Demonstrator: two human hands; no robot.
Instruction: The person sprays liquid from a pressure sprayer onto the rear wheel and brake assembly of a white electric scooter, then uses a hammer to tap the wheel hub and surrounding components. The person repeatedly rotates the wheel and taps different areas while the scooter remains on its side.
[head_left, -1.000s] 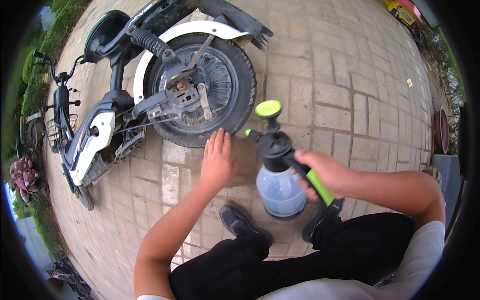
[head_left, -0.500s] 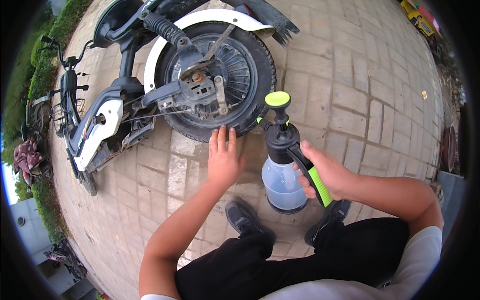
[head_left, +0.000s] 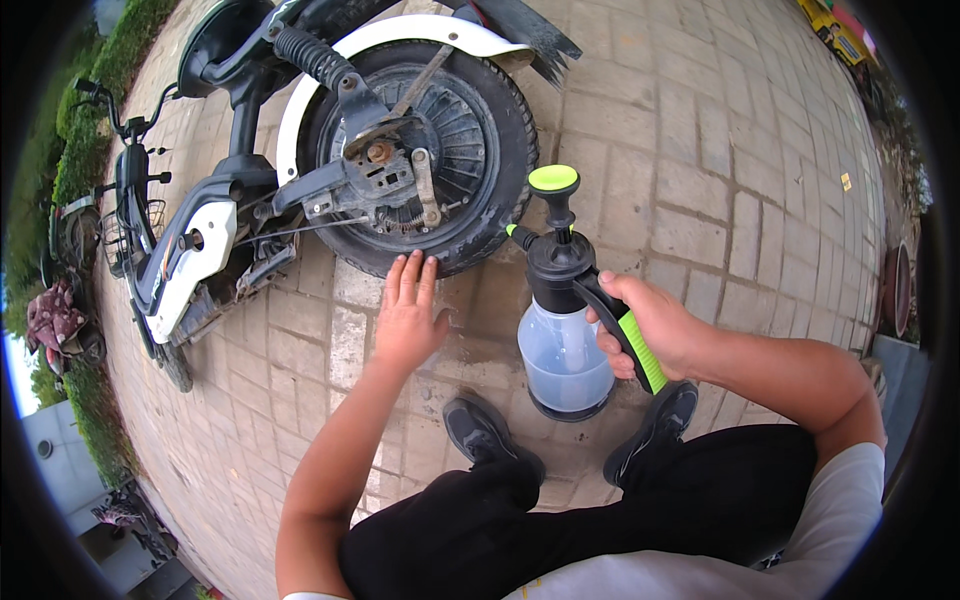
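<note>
My right hand (head_left: pixel 650 322) grips the black and green handle of a pump sprayer (head_left: pixel 565 350). Its clear tank is partly filled with liquid, and the nozzle points toward the wheel. My left hand (head_left: pixel 408 315) is open, with its fingertips on the lower edge of the black rear tyre (head_left: pixel 462 247). The wheel belongs to an electric scooter (head_left: pixel 205 258) lying on its side, whose hub, spring shock absorber (head_left: pixel 312 55) and white mudguard (head_left: pixel 430 28) face me. Dark wet-looking patches show on the tyre near my left hand.
Brick paving (head_left: pixel 690 230) surrounds the scooter. My dark shoes (head_left: pixel 480 428) stand just behind the sprayer. At the far left are a hedge (head_left: pixel 85 165) and another parked two-wheeler (head_left: pixel 65 320). A yellow object (head_left: pixel 835 35) sits at the far right, with a round pot (head_left: pixel 897 290) below it.
My left hand has shifted left along the tyre's lower edge. The sprayer stays in my right hand, slightly higher in view. The whole scene has shifted a little to the left.
</note>
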